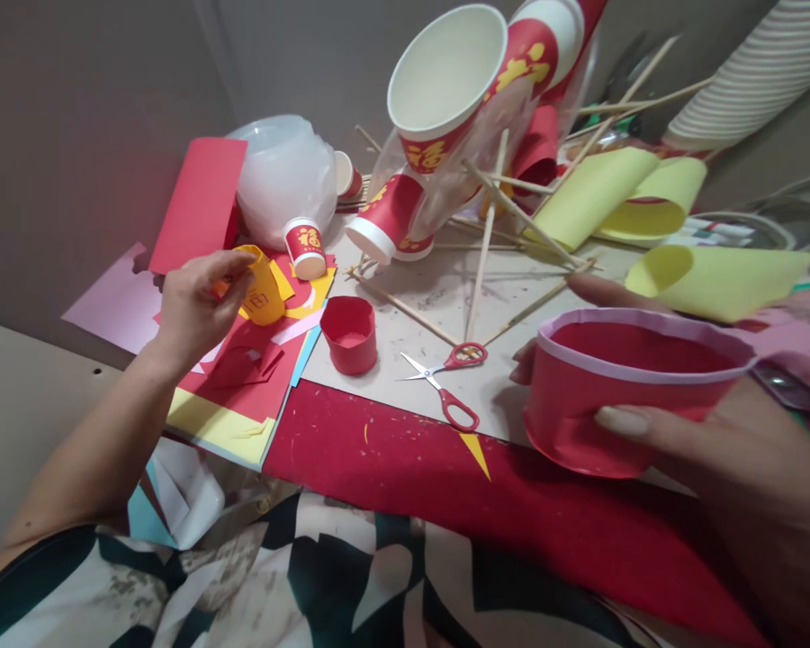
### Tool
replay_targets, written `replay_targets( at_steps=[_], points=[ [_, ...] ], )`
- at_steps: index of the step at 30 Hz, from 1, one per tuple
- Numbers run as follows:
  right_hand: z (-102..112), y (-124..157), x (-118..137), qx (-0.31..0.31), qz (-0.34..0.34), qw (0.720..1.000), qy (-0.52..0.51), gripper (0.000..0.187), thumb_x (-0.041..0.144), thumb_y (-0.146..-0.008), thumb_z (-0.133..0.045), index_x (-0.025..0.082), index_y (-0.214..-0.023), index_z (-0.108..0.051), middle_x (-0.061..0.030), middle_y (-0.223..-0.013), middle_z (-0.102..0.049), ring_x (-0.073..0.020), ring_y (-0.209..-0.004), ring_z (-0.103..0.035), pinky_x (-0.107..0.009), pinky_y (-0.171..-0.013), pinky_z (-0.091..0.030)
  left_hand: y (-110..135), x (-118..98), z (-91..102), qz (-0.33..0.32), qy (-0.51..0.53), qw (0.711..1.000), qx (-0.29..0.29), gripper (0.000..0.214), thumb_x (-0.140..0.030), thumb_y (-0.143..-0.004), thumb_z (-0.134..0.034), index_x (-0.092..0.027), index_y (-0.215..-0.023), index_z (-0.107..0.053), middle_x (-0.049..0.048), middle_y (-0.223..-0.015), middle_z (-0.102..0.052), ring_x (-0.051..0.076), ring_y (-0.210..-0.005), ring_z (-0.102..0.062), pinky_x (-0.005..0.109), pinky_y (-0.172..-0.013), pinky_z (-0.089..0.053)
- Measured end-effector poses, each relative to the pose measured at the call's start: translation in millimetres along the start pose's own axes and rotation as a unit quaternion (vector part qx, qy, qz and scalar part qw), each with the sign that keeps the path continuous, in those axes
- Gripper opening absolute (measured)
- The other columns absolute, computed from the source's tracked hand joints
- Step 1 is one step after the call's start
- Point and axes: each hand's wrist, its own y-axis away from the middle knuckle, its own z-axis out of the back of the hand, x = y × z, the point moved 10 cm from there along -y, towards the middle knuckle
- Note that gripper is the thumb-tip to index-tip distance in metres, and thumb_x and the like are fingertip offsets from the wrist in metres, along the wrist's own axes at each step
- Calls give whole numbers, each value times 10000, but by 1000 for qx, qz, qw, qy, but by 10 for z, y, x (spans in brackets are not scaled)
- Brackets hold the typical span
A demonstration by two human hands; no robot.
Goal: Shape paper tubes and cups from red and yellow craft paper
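Observation:
My left hand [199, 297] pinches the rim of a small yellow paper cup [265, 292] above the sheets on the left. On the right, my right hand [688, 441] is wrapped round a wide red paper tub [600, 414] with a pale lilac band along its rim. Its thumb presses on the near wall. Between the hands stands a small red cup [349, 335] with a faceted rim. Red-handled scissors [445, 382] lie with their blades apart on the pale tabletop, touched by neither hand.
Coloured paper [243, 369] is heaped at left. Behind are a printed paper cup [305, 247], a translucent bag [287, 166], a frame of wooden sticks [490, 234] and a large upturned cup [449, 81]. Rolled yellow paper [594, 198] and stacked cups [762, 76] are at right.

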Motion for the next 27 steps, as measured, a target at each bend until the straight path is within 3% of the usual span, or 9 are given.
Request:
replay_targets(
  at_steps=[4, 7, 10, 12, 15, 18, 22, 27],
  points=[
    [10, 15, 23, -11, -4, 1000, -11, 628, 340, -727, -780, 447, -1319, -600, -11, -1077, -764, -303, -992, -740, -514, -1011, -595, -119, 236, -56, 22, 5, 999, -25, 216, -287, -885, -633, -255, -1059, -756, 56, -1008, -792, 217, -931, -739, 383, -887, -582],
    [8, -13, 62, -4, 6, 1000, 3, 678, 372, -720, -781, 460, -1361, -577, -18, -1093, -764, -309, -932, -743, -487, -840, -659, -142, 352, -175, 39, 27, 999, -3, 231, -296, -851, -666, -210, -1043, -758, 78, -1000, -791, 221, -914, -740, 373, -864, -588],
    [-25, -89, 17, 46, -12, 999, 11, 819, 418, -675, -808, 463, -1439, -516, -37, -1014, -776, -315, -877, -752, -436, -678, -666, -116, 344, -196, 46, 44, 998, 13, 273, -354, -843, -711, -206, -1070, -749, 76, -1067, -786, 220, -964, -742, 348, -895, -589],
    [-26, -132, -19, 71, -28, 997, 21, 915, 460, -636, -840, 452, -1478, -481, -44, -978, -780, -315, -886, -754, -408, -664, -660, -92, 283, -120, 47, 52, 998, 4, 303, -380, -861, -716, -221, -1118, -734, 68, -1129, -775, 224, -1037, -733, 350, -957, -577],
    [12, -168, -16, 69, -28, 997, 34, 960, 476, -592, -873, 445, -1474, -495, -44, -993, -783, -304, -914, -755, -380, -698, -661, -51, 137, 127, 36, 77, 995, -62, 306, -336, -892, -703, -251, -1186, -705, 60, -1203, -748, 229, -1136, -706, 362, -1032, -551],
    [16, -196, -61, 72, -31, 997, 29, 974, 493, -592, -878, 438, -1483, -489, -54, -994, -787, -303, -886, -766, -383, -704, -668, 0, 4, 289, 22, 97, 989, -107, 237, -242, -934, -615, -241, -1145, -721, 60, -1161, -754, 209, -1095, -710, 361, -1009, -554],
    [48, -300, -195, 89, -13, 995, 31, 1051, 511, -528, -907, 414, -1488, -490, -95, -1065, -785, -349, -872, -777, -405, -622, -678, 24, -45, 141, 34, 107, 993, -46, 237, -229, -946, -514, -208, -957, -749, 50, -969, -784, 183, -897, -732, 330, -842, -591],
    [67, -351, -253, 112, 4, 993, 31, 1039, 501, -560, -889, 406, -1505, -467, -105, -1095, -777, -368, -925, -769, -398, -561, -669, 35, 47, -110, 59, 104, 992, 38, 347, -425, -978, -478, -207, -1009, -746, 68, -1001, -783, 206, -926, -720, 329, -824, -575]
  ],
)
